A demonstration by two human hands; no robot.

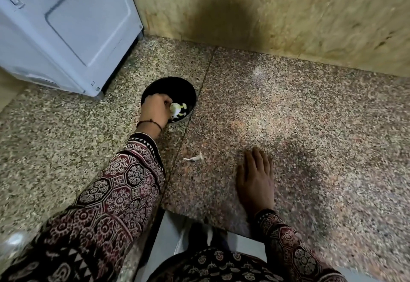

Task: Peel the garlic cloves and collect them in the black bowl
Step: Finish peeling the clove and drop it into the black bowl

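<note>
- Left hand (155, 109) reaches into the bowl (177, 84), fingers curled against the cloves (178, 110); I cannot tell whether it pinches one or only touches them.
- The cloves lie at the bowl's near side. A clove is best released low, inside the rim, so it cannot bounce out.
- Peel (194, 159) lies on the counter (310, 126); keep it out of the bowl.
- Right hand (256, 181) rests flat, fingers straight, holding nothing.

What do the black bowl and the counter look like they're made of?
Black bowl: smooth, dark, faintly glossy wall, perhaps glazed ceramic or plastic; the look leaves it open. Counter: speckled, polished stone, likely granite, with a straight seam between slabs.
</note>
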